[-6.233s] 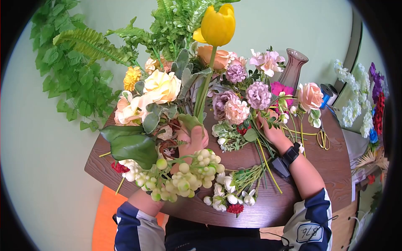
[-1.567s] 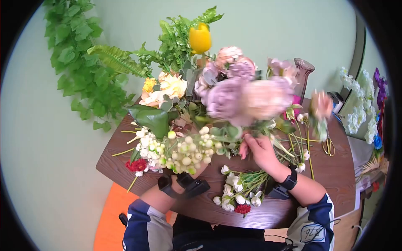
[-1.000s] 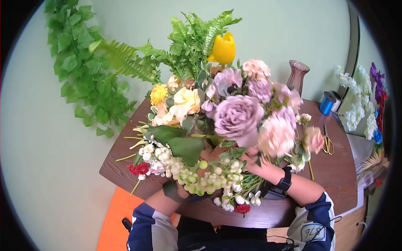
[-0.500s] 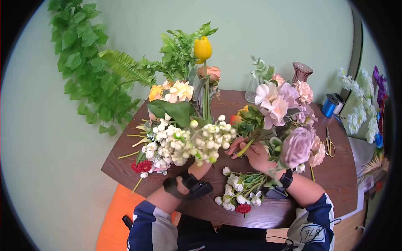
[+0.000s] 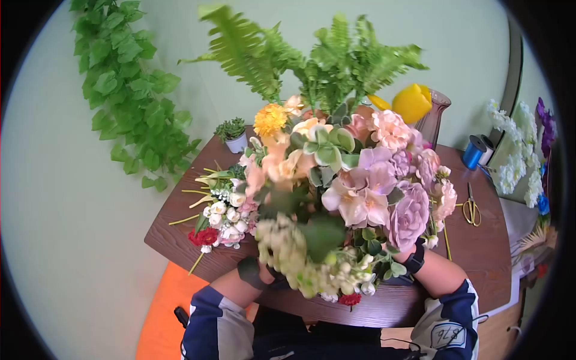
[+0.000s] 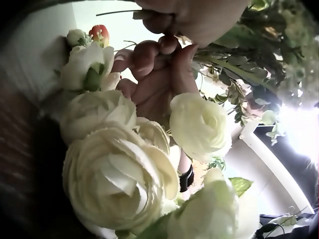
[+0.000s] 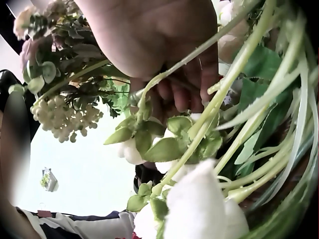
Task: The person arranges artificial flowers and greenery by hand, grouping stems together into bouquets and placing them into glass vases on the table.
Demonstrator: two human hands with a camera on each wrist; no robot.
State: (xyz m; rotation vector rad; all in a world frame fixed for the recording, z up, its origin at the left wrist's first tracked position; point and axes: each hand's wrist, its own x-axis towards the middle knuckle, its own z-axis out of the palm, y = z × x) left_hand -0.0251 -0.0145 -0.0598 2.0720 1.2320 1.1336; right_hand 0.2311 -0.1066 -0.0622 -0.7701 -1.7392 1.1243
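A large mixed bouquet (image 5: 366, 195) fills the middle of the head view, with lilac roses, peach blooms, pale berries and a yellow tulip (image 5: 413, 103). Fern fronds (image 5: 240, 54) fan out at its back. Behind the flowers my left hand is hidden in the head view; in the left wrist view the left hand (image 6: 209, 20) grips the stems from above. My right hand (image 7: 144, 37) curls its fingers at the stems, close against the left hand. White buttercup-like blooms (image 6: 117, 174) lie below both hands, and bare green stems (image 7: 249, 55) cross before the right hand.
White and red flowers (image 5: 225, 219) lie on the table's (image 5: 171, 234) left side. A small potted plant (image 5: 235, 143) stands behind them. On the right are gold-handled scissors (image 5: 471, 210), a blue ribbon spool (image 5: 473, 151) and a purple glass vase (image 5: 440, 111). Ivy (image 5: 120, 78) hangs at left.
The pink and lilac bunch in my right hand, held apart half a second ago, has come together with the left hand's bunch. The berries moved nearer; the tulip now leans right.
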